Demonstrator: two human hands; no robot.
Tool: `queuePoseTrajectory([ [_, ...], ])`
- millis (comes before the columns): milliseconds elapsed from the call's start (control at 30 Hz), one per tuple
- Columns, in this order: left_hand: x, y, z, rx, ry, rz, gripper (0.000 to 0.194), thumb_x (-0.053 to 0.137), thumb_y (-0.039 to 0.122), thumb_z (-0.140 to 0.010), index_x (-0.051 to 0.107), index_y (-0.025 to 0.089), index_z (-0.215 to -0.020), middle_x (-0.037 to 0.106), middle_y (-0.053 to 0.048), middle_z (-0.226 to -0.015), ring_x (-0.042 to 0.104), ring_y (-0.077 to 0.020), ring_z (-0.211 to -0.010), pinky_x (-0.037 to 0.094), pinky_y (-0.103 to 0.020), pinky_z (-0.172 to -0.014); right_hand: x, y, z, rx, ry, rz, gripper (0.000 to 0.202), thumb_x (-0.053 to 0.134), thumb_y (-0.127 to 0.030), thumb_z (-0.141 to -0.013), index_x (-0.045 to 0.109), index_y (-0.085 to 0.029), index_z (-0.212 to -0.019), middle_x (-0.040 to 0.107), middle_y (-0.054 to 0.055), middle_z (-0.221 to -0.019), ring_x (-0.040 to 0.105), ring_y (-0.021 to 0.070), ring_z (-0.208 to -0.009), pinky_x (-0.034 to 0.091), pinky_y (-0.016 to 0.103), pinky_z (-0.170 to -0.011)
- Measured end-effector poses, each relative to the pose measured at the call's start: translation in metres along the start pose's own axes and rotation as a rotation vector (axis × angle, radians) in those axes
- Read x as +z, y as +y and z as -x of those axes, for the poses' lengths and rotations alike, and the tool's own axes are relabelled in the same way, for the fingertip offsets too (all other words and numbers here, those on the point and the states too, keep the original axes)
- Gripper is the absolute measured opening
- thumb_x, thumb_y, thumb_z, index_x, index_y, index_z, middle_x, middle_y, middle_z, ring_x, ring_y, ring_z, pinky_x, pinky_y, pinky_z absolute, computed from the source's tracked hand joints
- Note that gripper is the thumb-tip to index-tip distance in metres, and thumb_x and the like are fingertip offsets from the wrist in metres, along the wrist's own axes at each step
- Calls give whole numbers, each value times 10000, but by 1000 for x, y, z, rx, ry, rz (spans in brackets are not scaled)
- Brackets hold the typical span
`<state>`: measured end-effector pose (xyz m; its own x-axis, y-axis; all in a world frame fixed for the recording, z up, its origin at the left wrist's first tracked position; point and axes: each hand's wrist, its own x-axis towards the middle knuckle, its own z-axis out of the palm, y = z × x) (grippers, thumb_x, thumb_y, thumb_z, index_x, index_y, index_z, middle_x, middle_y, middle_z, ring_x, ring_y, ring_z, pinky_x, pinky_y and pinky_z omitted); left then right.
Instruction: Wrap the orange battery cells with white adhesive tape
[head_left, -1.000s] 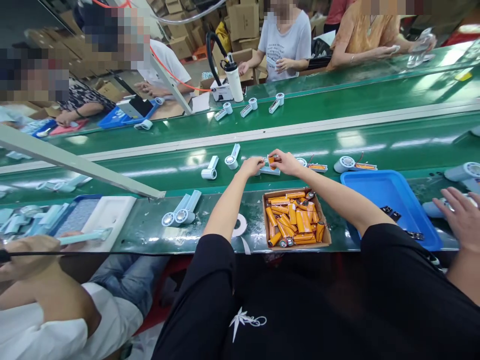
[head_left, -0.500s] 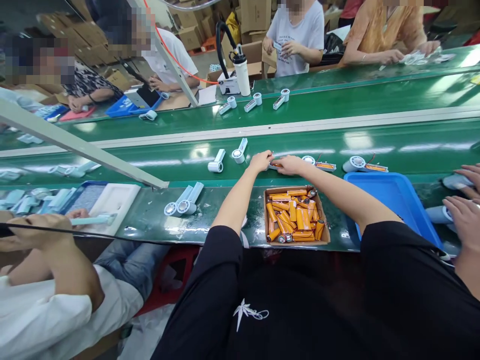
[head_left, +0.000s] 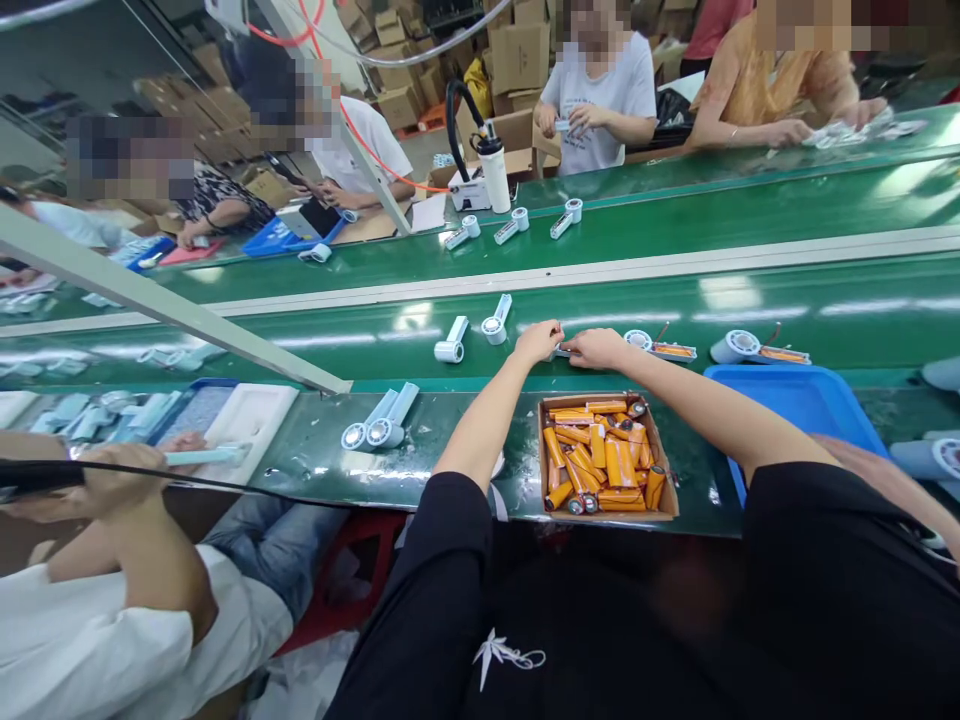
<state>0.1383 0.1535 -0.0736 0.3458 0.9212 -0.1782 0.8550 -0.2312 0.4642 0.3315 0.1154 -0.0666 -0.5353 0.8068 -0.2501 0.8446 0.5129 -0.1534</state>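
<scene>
Over the near belt, my left hand (head_left: 538, 342) is closed, its fingertips pinched at the far end of a small pale handheld fan (head_left: 561, 352). Beside it my right hand (head_left: 596, 349) grips the same fan, thumb and fingers pressed at its open handle. Most of that fan is hidden by my fingers. Just right of my right hand lies another fan (head_left: 639, 341) with an orange battery (head_left: 675, 351) in its open handle. Below my hands a cardboard box (head_left: 541, 450) holds many orange wrapped batteries (head_left: 619, 464) with wires.
Another open fan (head_left: 739, 346) lies above a blue tray (head_left: 795, 400). Closed fans (head_left: 451, 340) rest on the belt (head_left: 337, 345); a pair (head_left: 384, 430) is at left. A metal post (head_left: 225, 335) slants across. Co-workers sit left and opposite; an arm (head_left: 885, 475) reaches in from the right.
The view has shifted, so the scene sits lower and further right. Both hands stay on the fan; the orange inside it shows less. The neighbour's hands at right have left the fans there.
</scene>
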Motion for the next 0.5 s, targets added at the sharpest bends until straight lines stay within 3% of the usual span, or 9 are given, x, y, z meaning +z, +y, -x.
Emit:
queuePoseTrajectory([
  [100, -16, -29, 11, -120, 225, -106, 493, 512, 574, -1009, 635, 242, -1351, 585, -132, -1509, 465, -361, -1434, 334, -506, -1208, 5, 2, 1, -25, 9, -15, 493, 471, -387, -991, 637, -328, -1451, 730, 100, -1353, 713, 307, -1157, 548, 381, -887],
  [167, -28, -56, 21, -257, 321, -225, 626, 585, 612, -953, 572, 236, -1453, 454, -175, -1620, 362, -452, -1489, 233, -639, -1232, 7, 3, 2, -27, 19, -28, 500, 452, -381, -996, 628, -330, -1461, 727, 89, -1364, 714, 300, -1156, 554, 376, -880],
  [233, -40, -82, 29, -338, 296, -287, 724, 681, 586, -889, 513, 257, -1511, 463, -193, -1603, 418, -469, -1434, 231, -699, -1205, 7, 5, 3, -21, 29, -41, 499, 453, -386, -992, 634, -335, -1454, 726, 82, -1365, 718, 302, -1148, 561, 382, -877],
  [300, -49, -99, 35, -356, 237, -286, 733, 716, 557, -859, 494, 301, -1509, 575, -159, -1500, 477, -436, -1374, 263, -707, -1185, 8, 6, 5, -20, 36, -56, 493, 463, -387, -985, 645, -346, -1441, 727, 69, -1366, 720, 298, -1145, 566, 380, -877],
  [433, -63, -108, 48, -391, 153, -257, 642, 704, 535, -851, 527, 358, -1442, 679, -111, -1348, 454, -437, -1373, 277, -760, -1134, 13, 10, 10, -46, 72, -66, 500, 447, -349, -977, 671, -289, -1420, 740, 87, -1337, 724, 296, -1150, 580, 389, -893],
  [500, -70, -109, 57, -397, 155, -248, 625, 707, 502, -849, 538, 354, -1432, 680, -119, -1336, 484, -424, -1352, 346, -712, -1115, 21, 17, 12, -92, 104, -96, 508, 432, -328, -968, 702, -230, -1387, 757, 112, -1299, 731, 297, -1147, 579, 404, -942],
])
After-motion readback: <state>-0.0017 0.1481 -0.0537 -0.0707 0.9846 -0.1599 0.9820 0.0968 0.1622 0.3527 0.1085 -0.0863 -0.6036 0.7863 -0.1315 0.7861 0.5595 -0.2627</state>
